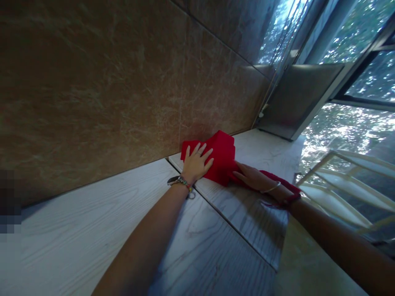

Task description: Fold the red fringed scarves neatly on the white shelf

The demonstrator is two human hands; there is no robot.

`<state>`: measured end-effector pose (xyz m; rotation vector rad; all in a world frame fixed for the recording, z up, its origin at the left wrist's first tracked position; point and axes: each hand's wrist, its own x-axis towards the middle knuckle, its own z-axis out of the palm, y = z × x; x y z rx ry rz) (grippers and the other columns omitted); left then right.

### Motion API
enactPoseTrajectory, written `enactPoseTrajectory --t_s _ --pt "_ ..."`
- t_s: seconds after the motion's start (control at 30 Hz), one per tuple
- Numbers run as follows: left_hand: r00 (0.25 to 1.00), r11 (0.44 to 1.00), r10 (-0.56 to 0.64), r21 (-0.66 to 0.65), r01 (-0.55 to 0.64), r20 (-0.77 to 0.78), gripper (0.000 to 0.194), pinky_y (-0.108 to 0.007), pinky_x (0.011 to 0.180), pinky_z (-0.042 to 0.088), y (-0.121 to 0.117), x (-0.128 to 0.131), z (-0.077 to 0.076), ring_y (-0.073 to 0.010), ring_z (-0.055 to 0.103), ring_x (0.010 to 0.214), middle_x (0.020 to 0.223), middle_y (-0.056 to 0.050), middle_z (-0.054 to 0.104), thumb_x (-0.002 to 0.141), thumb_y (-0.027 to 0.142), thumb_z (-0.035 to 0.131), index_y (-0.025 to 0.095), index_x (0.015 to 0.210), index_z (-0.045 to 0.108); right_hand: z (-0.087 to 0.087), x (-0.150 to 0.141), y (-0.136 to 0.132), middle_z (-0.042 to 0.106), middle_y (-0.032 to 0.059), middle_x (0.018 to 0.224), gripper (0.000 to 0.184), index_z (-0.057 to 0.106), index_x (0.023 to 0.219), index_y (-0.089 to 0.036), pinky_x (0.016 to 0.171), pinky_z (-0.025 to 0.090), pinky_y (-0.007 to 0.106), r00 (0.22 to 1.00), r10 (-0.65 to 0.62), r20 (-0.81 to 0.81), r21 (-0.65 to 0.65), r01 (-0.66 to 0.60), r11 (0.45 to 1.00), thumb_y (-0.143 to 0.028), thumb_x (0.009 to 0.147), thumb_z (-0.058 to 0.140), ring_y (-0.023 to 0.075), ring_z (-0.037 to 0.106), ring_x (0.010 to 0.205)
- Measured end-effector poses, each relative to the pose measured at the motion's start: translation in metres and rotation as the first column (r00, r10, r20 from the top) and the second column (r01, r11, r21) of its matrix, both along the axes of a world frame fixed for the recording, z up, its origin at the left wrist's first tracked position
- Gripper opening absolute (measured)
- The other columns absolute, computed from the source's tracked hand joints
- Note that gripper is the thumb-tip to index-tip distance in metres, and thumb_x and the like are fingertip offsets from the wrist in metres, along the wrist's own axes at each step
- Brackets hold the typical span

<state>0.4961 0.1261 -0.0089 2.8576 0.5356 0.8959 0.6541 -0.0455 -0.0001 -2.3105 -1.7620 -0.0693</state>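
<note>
A red cloth (220, 154) lies on the white wood-grain surface (185, 242), against the foot of the brown tiled wall. My left hand (195, 163) rests flat on its left part with fingers spread, a ring on one finger and beaded bracelets at the wrist. On the right, my right hand (251, 176) is closed on a gathered fold of the same cloth. More red fabric runs behind that hand toward the wrist, which wears a light bangle and a dark red band. Part of the right hand's grip is hidden by the cloth.
The marbled tile wall (108, 90) rises along the far side. A metal panel (300, 98) stands at the surface's far right end beside the windows. Past the right edge is a cream metal rack (348, 185). Dark seams cross the white surface.
</note>
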Motion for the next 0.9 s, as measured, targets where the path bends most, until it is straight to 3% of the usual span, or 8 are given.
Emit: enactPoseTrajectory --t_s 0.13,0.27,0.4,0.47,0.57,0.7,0.8,0.9 --pt "0.979 0.968 0.166 -0.211 -0.139 0.117 0.046 -0.046 0.108 0.026 0.011 -0.003 -0.003 -0.0262 0.024 0.137 0.149 -0.010 0.030 0.091 0.033 0.037 0.021 0.135 0.043 0.005 0.004 -0.007 0.061 0.0182 0.120 0.049 0.048 0.126 -0.012 0.095 0.042 0.047 0.999 -0.023 0.049 0.075 0.019 0.997 -0.042 0.089 0.038 0.0282 0.057 0.111" --pt "0.921 0.888 0.312 -0.417 -0.195 0.233 0.053 -0.038 0.101 0.036 0.020 -0.006 -0.002 -0.0254 0.046 0.123 0.132 -0.020 0.049 0.088 0.030 0.044 0.008 0.136 0.038 0.020 -0.006 0.008 0.053 0.0194 0.130 0.055 0.041 0.132 -0.010 0.101 0.037 0.049 0.995 -0.069 0.078 0.289 0.043 0.956 -0.043 0.088 0.038 0.0281 0.049 0.121" --pt "0.903 0.839 0.362 -0.503 -0.208 0.230 0.038 -0.036 0.090 0.043 0.028 -0.010 0.005 -0.0256 0.059 0.103 0.110 -0.016 0.064 0.085 0.030 0.050 0.010 0.115 0.057 0.024 -0.039 0.026 0.049 0.0220 0.133 0.072 0.039 0.135 -0.008 0.099 0.039 0.050 0.974 0.042 0.221 0.275 -0.103 0.956 -0.051 0.080 0.053 0.0324 0.046 0.122" --pt "0.916 0.832 0.337 -0.525 -0.181 0.218 0.027 -0.032 0.080 0.047 0.032 -0.010 0.012 -0.0224 0.063 0.088 0.094 -0.012 0.069 0.084 0.029 0.050 0.011 0.098 0.065 0.018 -0.056 0.030 0.048 0.0212 0.134 0.073 0.040 0.135 -0.010 0.097 0.038 0.053 0.933 0.112 0.341 0.193 -0.187 0.963 -0.048 0.076 0.059 0.0354 0.044 0.123" --pt "0.923 0.848 0.287 -0.515 -0.122 0.254 0.021 -0.025 0.072 0.046 0.038 -0.009 0.028 -0.0169 0.063 0.078 0.085 -0.007 0.070 0.085 0.026 0.049 0.014 0.087 0.067 0.007 -0.070 0.033 0.052 0.0200 0.131 0.052 0.048 0.129 -0.008 0.099 0.038 0.050 0.897 0.093 0.432 0.131 -0.164 0.978 -0.026 0.081 0.055 0.0336 0.046 0.122" --pt "0.902 0.873 0.264 -0.482 -0.073 0.342 0.018 -0.023 0.077 0.044 0.042 -0.004 0.048 -0.0147 0.062 0.084 0.092 -0.004 0.070 0.085 0.023 0.050 0.016 0.091 0.066 0.002 -0.071 0.040 0.057 0.0162 0.127 0.044 0.051 0.125 -0.009 0.101 0.041 0.040 0.913 -0.022 0.407 0.252 -0.089 0.964 -0.010 0.083 0.040 0.0249 0.052 0.119" --pt "0.887 0.867 0.304 -0.486 -0.108 0.347 0.014 -0.025 0.079 0.043 0.048 0.000 0.045 -0.0157 0.062 0.084 0.091 -0.005 0.069 0.083 0.022 0.053 0.017 0.087 0.066 0.001 -0.073 0.048 0.058 0.0160 0.126 0.041 0.053 0.123 -0.011 0.100 0.041 0.041 0.910 -0.079 0.407 0.309 -0.056 0.949 -0.011 0.085 0.039 0.0250 0.052 0.118" --pt "0.892 0.840 0.344 -0.520 -0.153 0.294 0.008 -0.027 0.074 0.045 0.057 0.002 0.028 -0.0176 0.062 0.077 0.082 -0.006 0.069 0.079 0.021 0.059 0.016 0.078 0.065 -0.006 -0.079 0.053 0.058 0.0178 0.125 0.037 0.055 0.121 -0.011 0.099 0.040 0.047 0.893 -0.037 0.449 0.235 -0.078 0.969 -0.015 0.086 0.044 0.0289 0.050 0.119"
